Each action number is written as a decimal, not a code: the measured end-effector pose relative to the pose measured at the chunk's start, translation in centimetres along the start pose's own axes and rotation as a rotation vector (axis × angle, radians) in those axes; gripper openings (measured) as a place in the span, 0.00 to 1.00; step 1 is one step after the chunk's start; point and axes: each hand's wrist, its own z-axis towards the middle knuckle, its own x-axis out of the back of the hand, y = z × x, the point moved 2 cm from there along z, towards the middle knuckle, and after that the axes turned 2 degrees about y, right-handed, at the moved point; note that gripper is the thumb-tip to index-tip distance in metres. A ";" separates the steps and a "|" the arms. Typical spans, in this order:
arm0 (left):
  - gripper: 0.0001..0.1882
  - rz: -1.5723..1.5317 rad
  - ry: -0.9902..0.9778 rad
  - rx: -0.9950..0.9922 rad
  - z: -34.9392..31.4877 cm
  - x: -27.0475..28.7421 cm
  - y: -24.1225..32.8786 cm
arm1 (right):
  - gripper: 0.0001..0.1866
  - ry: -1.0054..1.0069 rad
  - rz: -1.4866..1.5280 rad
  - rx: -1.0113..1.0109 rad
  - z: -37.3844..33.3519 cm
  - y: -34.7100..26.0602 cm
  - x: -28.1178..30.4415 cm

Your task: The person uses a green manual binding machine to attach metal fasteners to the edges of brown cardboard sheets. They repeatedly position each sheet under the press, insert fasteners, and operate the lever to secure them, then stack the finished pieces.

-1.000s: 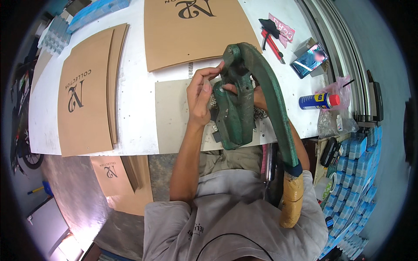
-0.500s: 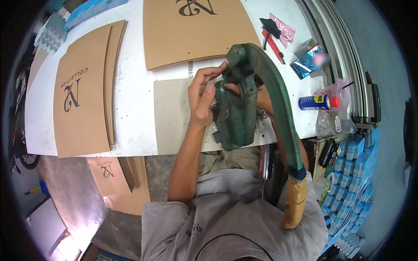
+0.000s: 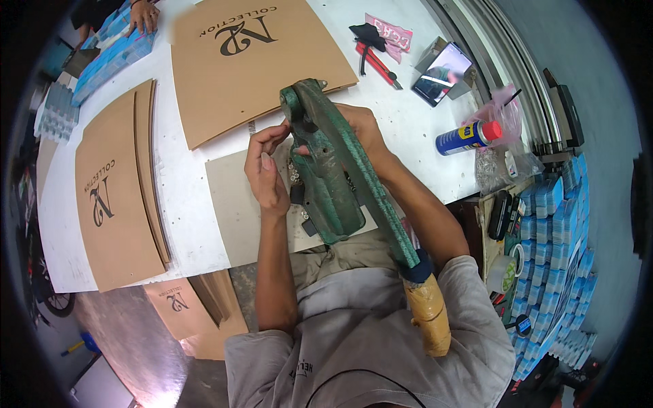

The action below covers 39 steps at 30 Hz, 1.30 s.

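Press, green cast metal, stands on a grey card at the surface's near edge; it looks heavy and rigid. Left hand pinches something small beside its jaw; right hand grips its head. Best lifted by the frame.

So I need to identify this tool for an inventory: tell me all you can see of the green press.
The green press looks like worn cast metal with chipped paint. Its body stands on a grey card sheet at the white table's near edge. A long lever runs back toward the person, ending in a tan taped handle. The left hand touches its left side; the right hand rests behind its head.
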 end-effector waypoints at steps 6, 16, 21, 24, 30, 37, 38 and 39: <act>0.38 0.008 -0.021 -0.019 -0.6 0.8 0.6 | 0.12 -0.334 0.138 0.090 2.1 0.1 5.1; 0.24 0.350 0.050 0.077 -5.4 4.0 4.0 | 0.20 0.298 -1.406 -0.380 13.8 13.2 17.0; 0.20 0.432 0.133 0.091 -8.1 5.6 3.6 | 0.16 0.663 -0.483 -0.099 10.3 9.8 15.3; 0.18 0.569 0.117 0.041 -7.2 4.8 4.0 | 0.16 0.589 0.341 -0.181 5.8 5.6 11.5; 0.14 0.706 0.070 0.086 -6.9 4.2 3.8 | 0.13 0.283 -0.324 -0.464 -4.2 0.3 4.5; 0.16 0.666 0.086 -0.052 -2.3 1.1 1.2 | 0.12 0.132 0.021 -0.508 -3.0 5.8 4.6; 0.18 0.712 0.109 -0.133 -1.6 0.9 0.9 | 0.12 0.093 0.058 -0.510 -2.3 7.5 5.4; 0.22 0.646 0.050 -0.116 -1.2 1.1 0.0 | 0.13 0.066 0.083 -0.521 -2.1 9.1 6.1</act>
